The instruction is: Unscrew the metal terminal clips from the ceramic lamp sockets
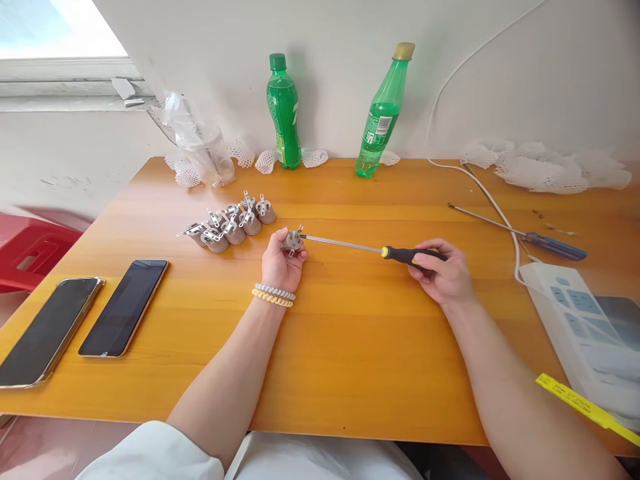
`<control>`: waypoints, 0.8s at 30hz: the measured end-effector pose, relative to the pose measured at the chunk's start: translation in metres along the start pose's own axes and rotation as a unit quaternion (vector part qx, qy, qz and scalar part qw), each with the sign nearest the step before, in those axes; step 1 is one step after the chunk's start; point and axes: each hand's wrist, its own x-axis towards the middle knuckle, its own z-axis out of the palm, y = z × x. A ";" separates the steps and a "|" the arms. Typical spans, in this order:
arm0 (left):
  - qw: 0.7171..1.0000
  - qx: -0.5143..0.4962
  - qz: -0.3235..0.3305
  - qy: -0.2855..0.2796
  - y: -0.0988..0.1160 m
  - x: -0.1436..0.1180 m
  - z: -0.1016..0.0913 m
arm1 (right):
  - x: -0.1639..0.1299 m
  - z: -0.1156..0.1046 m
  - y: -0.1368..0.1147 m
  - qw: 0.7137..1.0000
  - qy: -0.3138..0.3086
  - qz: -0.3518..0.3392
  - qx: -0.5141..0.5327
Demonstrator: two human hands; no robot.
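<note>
Part: small grey fitting (291,241) with a shiny metal bracket, pinched at mid-table, a bit left of centre.
Left hand: the left hand (281,265) is curled snug around that fitting, beaded bands on the wrist.
Screwdriver: long thin steel shaft, black-and-yellow grip; screwdriver (373,249) lies nearly level, tip right at the fitting.
Right hand: the right hand (440,270) is wrapped round the handle, resting on the wood.
Pile: more fittings (229,225) clustered just left, same grey-and-metal look.
Room: table (350,347) is smooth glossy orange wood, bare toward the near edge.
Edges: two phones (85,317) near the left edge, two green bottles (330,110) against the wall, blue screwdriver (530,235) and white cable (495,203) to the right.
</note>
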 end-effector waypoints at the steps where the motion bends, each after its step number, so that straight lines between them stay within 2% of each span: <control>1: 1.000 0.003 0.001 -0.002 -0.001 0.000 0.000 | 0.000 0.000 0.000 1.000 -0.002 -0.001 -0.004; 3: 1.000 0.017 0.019 -0.007 -0.001 0.002 -0.002 | 0.000 0.000 0.000 1.000 -0.003 -0.004 -0.011; 5: 0.997 0.048 0.068 -0.009 -0.002 0.003 -0.004 | 0.000 0.001 0.001 1.000 -0.003 -0.006 -0.025; 8: 0.979 0.116 0.165 -0.005 -0.001 0.004 -0.007 | -0.001 0.003 0.001 0.998 -0.004 -0.012 -0.054; 11: 0.960 0.171 0.221 -0.001 0.000 0.005 -0.008 | -0.004 0.005 -0.003 0.998 -0.012 -0.019 -0.055; 17: 0.950 0.199 0.237 0.036 0.001 0.007 -0.010 | -0.011 0.007 -0.020 0.996 -0.068 0.022 0.062; 20: 0.949 0.210 0.231 0.032 0.001 0.007 -0.010 | -0.012 0.010 -0.023 0.998 -0.032 0.013 0.044; 24: 0.944 0.232 0.234 0.021 0.000 0.004 -0.010 | -0.011 0.011 -0.019 0.998 0.019 -0.020 -0.052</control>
